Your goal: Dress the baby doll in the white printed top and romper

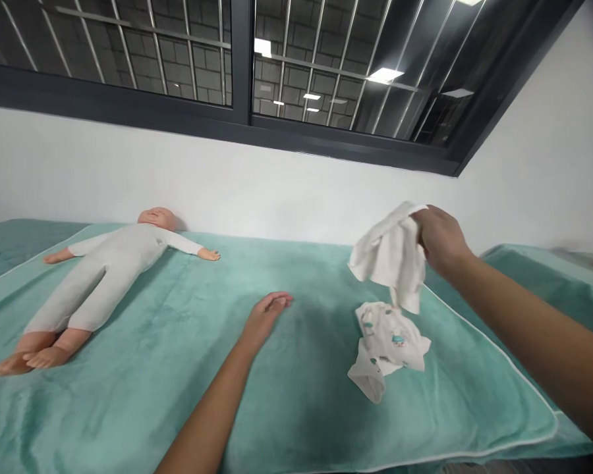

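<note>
Single view, from camera worn on person's head. Looks forward and down over green blanket (296, 375), facing white wall (277, 184) and dark-framed window (242, 118) across top. View wide, tilted: window frame slopes down toward right. Camera near; forearms run long into view, left from bottom edge, right from right edge. Left hand (267, 309) just below middle of view, right hand (442, 240) farther right. Doll (113, 253) at left, seen head to feet.
</note>
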A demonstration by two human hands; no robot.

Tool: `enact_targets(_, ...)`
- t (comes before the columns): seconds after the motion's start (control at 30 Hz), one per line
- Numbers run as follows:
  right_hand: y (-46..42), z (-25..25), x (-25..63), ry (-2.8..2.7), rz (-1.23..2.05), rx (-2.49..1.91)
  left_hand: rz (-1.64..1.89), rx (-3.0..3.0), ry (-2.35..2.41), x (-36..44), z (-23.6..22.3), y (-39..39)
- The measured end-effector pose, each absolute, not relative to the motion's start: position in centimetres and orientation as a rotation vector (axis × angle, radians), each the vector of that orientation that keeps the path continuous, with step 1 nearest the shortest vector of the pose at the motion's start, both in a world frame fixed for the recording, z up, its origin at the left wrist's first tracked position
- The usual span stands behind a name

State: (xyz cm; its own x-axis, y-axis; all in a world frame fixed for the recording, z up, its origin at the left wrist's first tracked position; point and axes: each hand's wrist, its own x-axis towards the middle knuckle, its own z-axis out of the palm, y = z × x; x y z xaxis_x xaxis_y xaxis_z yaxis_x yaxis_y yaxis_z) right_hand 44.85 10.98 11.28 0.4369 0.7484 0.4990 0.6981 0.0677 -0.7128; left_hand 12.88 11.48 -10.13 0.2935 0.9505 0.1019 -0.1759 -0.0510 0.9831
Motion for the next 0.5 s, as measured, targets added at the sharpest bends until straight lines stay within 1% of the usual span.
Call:
enact_targets(0.1,11.3,11.2,39.4,-1.313,0.446,-1.311,1.190,0.982,0.611,11.7,-9.8,11.5)
enact_targets(0.17,10.8,10.0,35.6,-1.461,0.657,-1.181,1.178,0.848,0.437,11.2,-9.9,11.6)
enact_targets(0.23,10.0,7.9,32.5,-1.679,0.790,-1.151,1.153,0.743,0.297,10.8,-10.3,11.9)
enact_targets(0.3,9.1,4.7,30.7,-1.935,0.877,-1.218,1.176,0.619,0.241,10.5,-10.8,12.4)
enact_targets(0.33,8.6,2.8,30.2,-2.034,0.884,-1.289,1.207,0.551,0.238,10.3,-11.0,12.7)
enact_targets(0.43,6.9,-3.6,30.9,-2.174,0.706,-1.681,1.294,0.403,0.232,9.7,-11.6,13.4)
enact_targets(0.5,5.7,-7.5,32.9,-2.255,0.447,-1.874,1.306,0.400,0.196,9.5,-11.8,13.5)
